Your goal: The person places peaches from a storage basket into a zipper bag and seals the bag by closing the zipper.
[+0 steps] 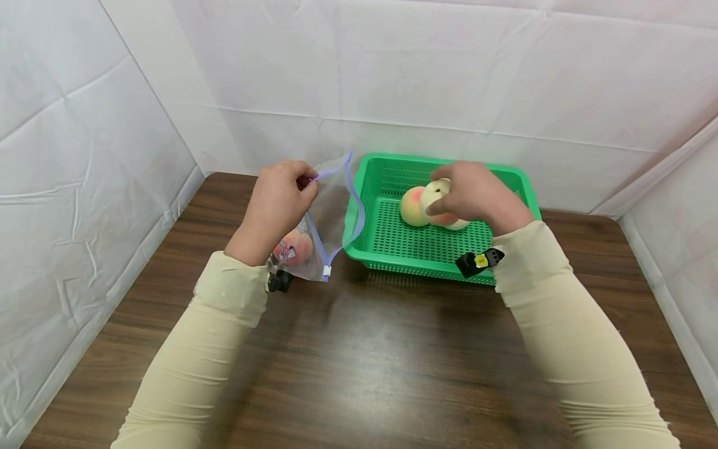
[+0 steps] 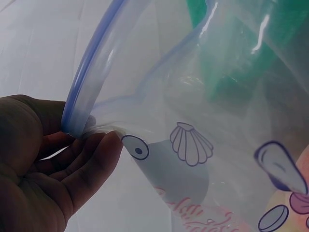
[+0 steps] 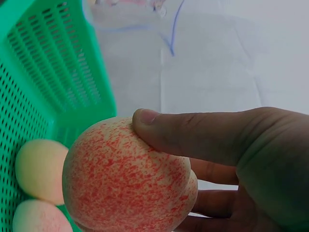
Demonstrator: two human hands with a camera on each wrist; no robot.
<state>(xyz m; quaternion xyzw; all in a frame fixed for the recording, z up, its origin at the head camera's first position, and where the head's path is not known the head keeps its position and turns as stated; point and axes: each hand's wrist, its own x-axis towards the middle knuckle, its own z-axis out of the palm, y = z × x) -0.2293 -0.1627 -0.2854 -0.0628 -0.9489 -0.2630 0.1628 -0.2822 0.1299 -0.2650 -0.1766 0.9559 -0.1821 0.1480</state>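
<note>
My left hand (image 1: 277, 202) pinches the rim of a clear zip bag (image 1: 332, 206) with a purple closure and a white slider (image 1: 327, 270). The bag's mouth gapes toward the basket; shell drawings cover its side in the left wrist view. Low inside it lies a peach (image 1: 296, 247), partly behind the print. Over a green plastic basket (image 1: 406, 269), my right hand (image 1: 477, 190) grips another peach (image 3: 128, 174), yellowish with red speckles, thumb on one side and fingers behind. Below it, two peaches rest in the basket: one yellow (image 3: 41, 170), one pinkish (image 3: 41, 217).
The basket stands on a dark wooden table (image 1: 370, 368), near the back edge and right of the bag. White sheeting (image 1: 415, 75) rises behind the table and along both sides.
</note>
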